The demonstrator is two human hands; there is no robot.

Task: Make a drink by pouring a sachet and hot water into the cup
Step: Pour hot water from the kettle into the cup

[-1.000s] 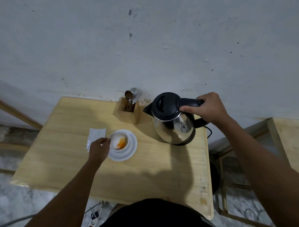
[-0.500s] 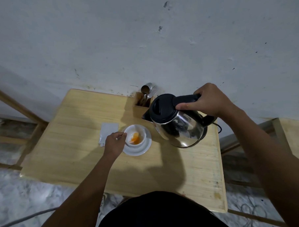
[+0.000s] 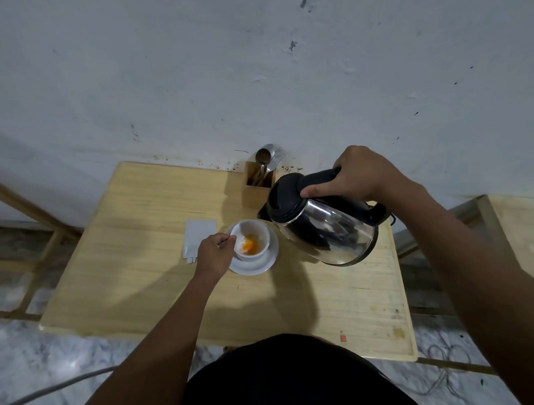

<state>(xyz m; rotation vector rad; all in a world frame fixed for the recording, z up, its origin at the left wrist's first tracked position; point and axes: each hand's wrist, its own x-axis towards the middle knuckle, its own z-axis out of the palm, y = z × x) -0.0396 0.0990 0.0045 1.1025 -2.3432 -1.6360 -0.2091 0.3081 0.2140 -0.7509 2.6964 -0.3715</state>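
Observation:
A white cup [image 3: 251, 233] with orange powder at its bottom stands on a white saucer [image 3: 264, 263] in the middle of the wooden table [image 3: 146, 269]. My left hand [image 3: 213, 254] pinches the cup's handle at its left side. My right hand [image 3: 358, 175] grips the black handle of a steel kettle [image 3: 325, 224], which hangs tilted above the table just right of the cup, its spout pointing toward the cup's rim. No water is seen flowing. An opened white sachet [image 3: 199, 239] lies flat left of the cup, partly under my left hand.
A wooden holder with spoons [image 3: 260, 184] stands at the table's back edge against the white wall. A second wooden surface [image 3: 524, 231] lies to the right. Cables run over the marble floor [image 3: 37, 365] below.
The kettle has moved left toward the cup and tilted further, spout down. My left hand stays on the cup's handle. My head has shifted, so the table sits more to the right.

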